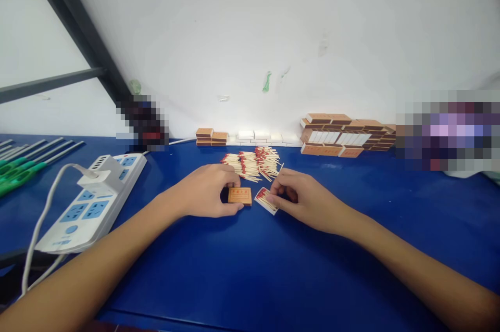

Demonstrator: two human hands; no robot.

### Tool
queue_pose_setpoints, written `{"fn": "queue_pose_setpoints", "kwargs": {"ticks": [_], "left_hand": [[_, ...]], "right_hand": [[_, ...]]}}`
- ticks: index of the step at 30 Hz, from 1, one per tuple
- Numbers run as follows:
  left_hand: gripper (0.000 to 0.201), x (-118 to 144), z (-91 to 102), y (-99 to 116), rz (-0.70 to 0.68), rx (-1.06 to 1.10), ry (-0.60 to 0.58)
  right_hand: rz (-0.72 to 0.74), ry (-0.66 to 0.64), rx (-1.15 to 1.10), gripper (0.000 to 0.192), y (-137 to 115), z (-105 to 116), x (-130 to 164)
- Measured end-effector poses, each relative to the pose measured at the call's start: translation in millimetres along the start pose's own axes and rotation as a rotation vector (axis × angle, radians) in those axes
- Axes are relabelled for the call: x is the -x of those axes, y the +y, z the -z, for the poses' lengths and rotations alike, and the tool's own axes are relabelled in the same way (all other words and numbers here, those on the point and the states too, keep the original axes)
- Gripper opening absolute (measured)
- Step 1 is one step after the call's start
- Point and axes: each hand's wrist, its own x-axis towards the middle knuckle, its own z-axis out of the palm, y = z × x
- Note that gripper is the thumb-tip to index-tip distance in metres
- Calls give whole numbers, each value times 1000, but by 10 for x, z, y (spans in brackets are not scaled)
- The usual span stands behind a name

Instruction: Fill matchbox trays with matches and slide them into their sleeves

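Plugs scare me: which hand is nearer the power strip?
Left. The left hand, on a matchbox, is right of the power strip; the right hand, at a tray, is farther right.

The matchbox sleeve (239, 196) is orange, printed with red characters. Right of it, a white tray (265, 209) shows cream matchsticks (263, 196) with red heads. Behind it, a match heap (250, 164) repeats red and cream. Left of it, a white power strip (54, 235) has light-blue socket panels. Beneath it, the tabletop (242, 264) is deep blue.
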Motion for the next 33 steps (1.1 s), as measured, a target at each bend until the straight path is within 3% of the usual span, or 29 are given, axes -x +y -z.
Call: {"fn": "queue_pose_setpoints", "kwargs": {"ticks": [8, 18, 22, 26, 33], "left_hand": [[28, 9, -96, 22, -56, 15, 30], [27, 8, -105, 47, -80, 18, 46], [27, 4, -80, 37, -50, 18, 56], [31, -10, -49, 5, -20, 12, 67], [37, -38, -66, -71, -35, 57, 35]], "right_hand": [[-16, -18, 3, 26, -21, -43, -6], [-24, 70, -10, 6, -3, -92, -6], [-15, 48, 42, 17, -28, -29, 24], [-35, -53, 155, 43, -52, 77, 100], [6, -92, 143, 23, -14, 205, 99]]}}
